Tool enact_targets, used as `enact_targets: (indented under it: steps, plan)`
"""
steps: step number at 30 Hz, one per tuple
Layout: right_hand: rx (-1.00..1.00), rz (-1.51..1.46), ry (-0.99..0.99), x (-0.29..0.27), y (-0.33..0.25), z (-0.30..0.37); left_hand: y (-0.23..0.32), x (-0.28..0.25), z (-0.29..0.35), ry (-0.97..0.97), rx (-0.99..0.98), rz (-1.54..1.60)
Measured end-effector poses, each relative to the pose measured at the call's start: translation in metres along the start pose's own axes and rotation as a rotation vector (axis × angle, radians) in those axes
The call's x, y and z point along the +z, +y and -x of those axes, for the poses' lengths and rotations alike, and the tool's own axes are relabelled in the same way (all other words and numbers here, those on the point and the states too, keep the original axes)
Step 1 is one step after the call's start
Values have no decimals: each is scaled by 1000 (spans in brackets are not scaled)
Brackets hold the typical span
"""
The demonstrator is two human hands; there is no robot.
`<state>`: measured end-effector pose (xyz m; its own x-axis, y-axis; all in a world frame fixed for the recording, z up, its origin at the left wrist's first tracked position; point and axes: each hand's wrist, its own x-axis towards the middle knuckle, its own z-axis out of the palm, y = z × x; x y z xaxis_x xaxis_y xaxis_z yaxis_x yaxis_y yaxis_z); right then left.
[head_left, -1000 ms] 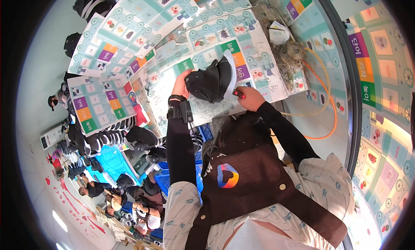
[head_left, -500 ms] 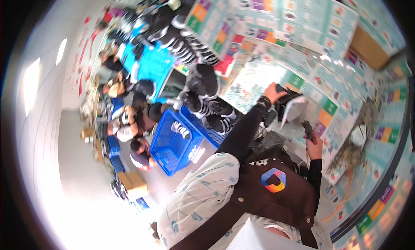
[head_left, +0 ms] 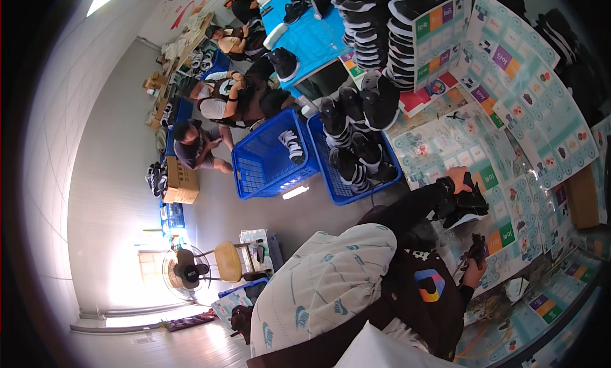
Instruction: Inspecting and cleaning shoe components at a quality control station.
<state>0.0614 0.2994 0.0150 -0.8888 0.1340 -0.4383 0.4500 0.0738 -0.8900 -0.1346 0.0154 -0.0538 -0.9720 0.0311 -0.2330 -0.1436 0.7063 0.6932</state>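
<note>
A black shoe with a pale sole (head_left: 470, 207) is over the worktable, with my left hand (head_left: 456, 178) closed on its upper. My right hand (head_left: 473, 274) grips a dark hand tool (head_left: 474, 248); its exact kind is too small to make out. The tool stays a short way from the shoe, on the side nearer my right arm. Both rest above printed sheets (head_left: 439, 145) that cover the tabletop. Part of the shoe is hidden by my left hand and sleeve.
Beside the table, a blue basket (head_left: 396, 177) holds several black shoes; another blue basket (head_left: 245, 177) has a striped black-and-white shoe. Shoe stacks (head_left: 366, 40) rise beyond them. Upright printed boards (head_left: 439, 46) edge the table. Several people sit at left, near a fan (head_left: 188, 269).
My view has swung, so the table and both hands sit farther right and lower, and the fan has come into sight. The left hand keeps the shoe, the right hand the tool.
</note>
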Motion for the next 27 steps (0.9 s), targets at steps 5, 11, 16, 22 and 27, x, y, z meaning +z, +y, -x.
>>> enact_targets:
  steps: [5, 11, 16, 22, 27]
  plan:
    - [45, 31, -62, -10, 32, -14, -1, -7, -4, -115, 28, 38]
    - [-16, 45, -57, -15, 41, -13, -26, 8, -21, 69, 89, 67]
    - [2, 36, -34, -18, 42, -1, -12, 13, -17, 57, -82, 18]
    - [-160, 37, -136, -41, 40, -14, -61, 59, -63, 334, -18, 159]
    - [-87, -137, -136, -11, 33, -32, -68, 10, -45, 150, 425, -240]
